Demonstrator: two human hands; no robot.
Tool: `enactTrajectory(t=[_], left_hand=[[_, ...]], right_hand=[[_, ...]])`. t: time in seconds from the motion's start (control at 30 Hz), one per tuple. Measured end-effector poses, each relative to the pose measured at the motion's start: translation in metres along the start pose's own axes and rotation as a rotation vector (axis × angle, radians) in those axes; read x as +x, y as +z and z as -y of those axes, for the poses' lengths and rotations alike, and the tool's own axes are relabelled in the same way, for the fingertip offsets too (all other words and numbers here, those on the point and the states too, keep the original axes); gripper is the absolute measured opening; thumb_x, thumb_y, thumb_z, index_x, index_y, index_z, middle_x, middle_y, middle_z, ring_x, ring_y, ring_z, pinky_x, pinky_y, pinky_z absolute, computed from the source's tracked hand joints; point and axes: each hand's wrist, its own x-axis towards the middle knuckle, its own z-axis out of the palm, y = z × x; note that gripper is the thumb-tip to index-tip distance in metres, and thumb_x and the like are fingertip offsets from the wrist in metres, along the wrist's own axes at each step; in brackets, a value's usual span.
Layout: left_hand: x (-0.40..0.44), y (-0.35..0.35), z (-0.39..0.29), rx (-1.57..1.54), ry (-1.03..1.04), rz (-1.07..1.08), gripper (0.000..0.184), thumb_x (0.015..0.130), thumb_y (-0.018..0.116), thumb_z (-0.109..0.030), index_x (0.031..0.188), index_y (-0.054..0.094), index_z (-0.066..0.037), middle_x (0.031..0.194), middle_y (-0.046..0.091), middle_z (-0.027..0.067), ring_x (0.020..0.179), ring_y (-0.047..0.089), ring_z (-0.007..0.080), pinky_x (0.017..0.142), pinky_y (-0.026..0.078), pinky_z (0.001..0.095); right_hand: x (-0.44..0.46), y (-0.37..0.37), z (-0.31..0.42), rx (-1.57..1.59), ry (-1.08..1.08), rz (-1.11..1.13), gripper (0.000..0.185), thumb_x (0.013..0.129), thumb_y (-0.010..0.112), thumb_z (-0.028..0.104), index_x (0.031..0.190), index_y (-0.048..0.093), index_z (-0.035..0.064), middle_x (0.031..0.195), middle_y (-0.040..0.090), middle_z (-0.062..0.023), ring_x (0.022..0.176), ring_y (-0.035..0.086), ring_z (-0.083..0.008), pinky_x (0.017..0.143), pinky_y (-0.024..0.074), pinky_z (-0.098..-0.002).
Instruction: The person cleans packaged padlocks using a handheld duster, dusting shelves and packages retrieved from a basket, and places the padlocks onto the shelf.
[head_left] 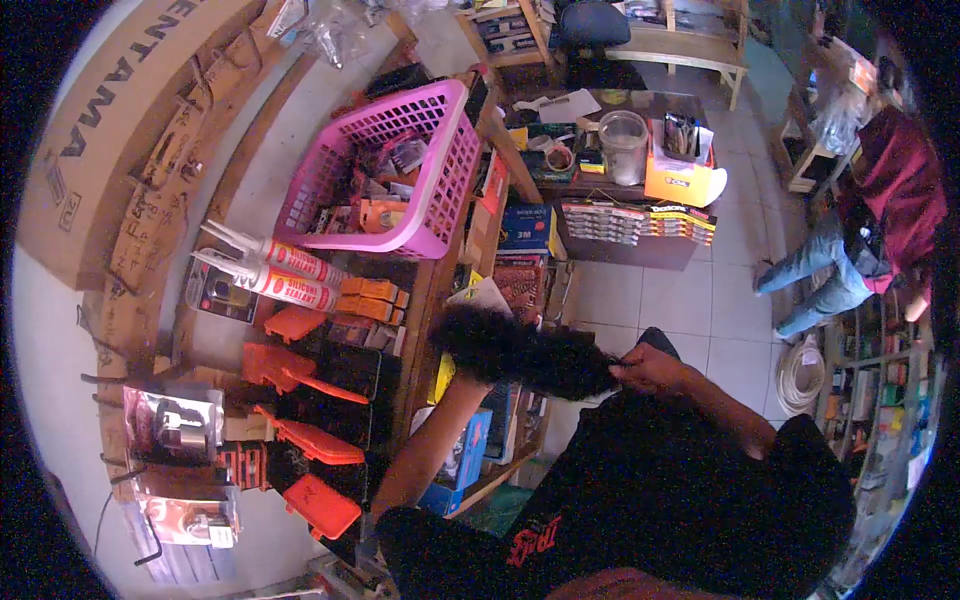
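A black fluffy duster [540, 362] stretches across in front of my body, in the middle of the view. My right hand [648, 370] is closed round its right end, close to my black shirt. Toward the other end, my left hand [474, 372] goes into the dark fluff, which hides its fingers; whether it grips cannot be made out. Just beyond that end shows a pale flat piece [482, 295]. Left of my left forearm are several orange plastic pieces [318, 440] on a wooden shelf.
A pink basket [447, 185] of small packets stands on the shelf, beside silicone sealant tubes [290, 285]. A counter [690, 108] beyond bears a clear jar [624, 150]. At right, a person in a maroon top [900, 190] stands by shelves and a coiled cable [800, 377].
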Motion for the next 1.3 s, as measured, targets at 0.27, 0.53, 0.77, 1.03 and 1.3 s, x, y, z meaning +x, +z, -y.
enactTrajectory(t=[0.27,0.53,0.77,1.03,1.3], left_hand=[[-0.017,0.004,0.005,-2.082,0.430,0.014,0.063,0.086,0.036,-0.063,0.129,0.047,-0.018,0.127,0.053,0.0088,0.115,0.052,0.0328,0.096,0.041,0.0527],[0.006,0.024,0.018,-1.850,0.473,-0.062,0.057,0.084,0.041,-0.059,0.122,0.050,-0.017,0.120,0.055,0.0087,0.111,0.053,0.0331,0.089,0.043,0.0545],[-0.001,0.022,0.002,-1.977,0.263,-0.133,0.061,0.085,0.039,-0.062,0.124,0.047,-0.016,0.121,0.053,0.0117,0.110,0.051,0.0334,0.090,0.040,0.0531],[-0.014,0.005,0.010,-1.983,0.871,0.408,0.052,0.097,0.029,-0.044,0.139,0.030,-0.014,0.139,0.040,0.0110,0.127,0.040,0.0288,0.107,0.028,0.0494],[0.009,0.034,0.026,-1.980,0.591,0.267,0.055,0.094,0.033,-0.048,0.137,0.033,-0.014,0.136,0.043,0.0110,0.127,0.039,0.0275,0.109,0.025,0.0494]], right_hand=[[0.006,-0.002,-0.016,-0.088,-0.040,-0.068,0.042,0.092,0.056,0.034,0.059,0.047,0.0095,0.047,0.039,0.0034,0.037,0.032,-0.0064,0.036,0.0213,-0.0268],[0.009,-0.012,-0.037,-0.112,-0.048,0.084,0.044,0.093,0.054,0.038,0.060,0.047,0.0092,0.046,0.041,0.0020,0.037,0.033,-0.0068,0.035,0.0237,-0.0254],[-0.003,-0.009,-0.001,-0.183,-0.018,-0.029,0.045,0.094,0.047,0.040,0.068,0.053,0.0036,0.051,0.047,-0.0050,0.044,0.042,-0.0138,0.042,0.0338,-0.0336],[-0.007,-0.006,0.015,-0.116,0.012,-0.037,0.044,0.093,0.052,0.036,0.059,0.045,0.0093,0.049,0.041,0.0018,0.035,0.034,-0.0086,0.032,0.0235,-0.0251],[0.001,-0.012,-0.029,0.229,0.000,0.227,0.037,0.093,0.054,0.033,0.066,0.050,0.0086,0.049,0.037,0.0041,0.040,0.034,-0.0055,0.037,0.0249,-0.0229]])
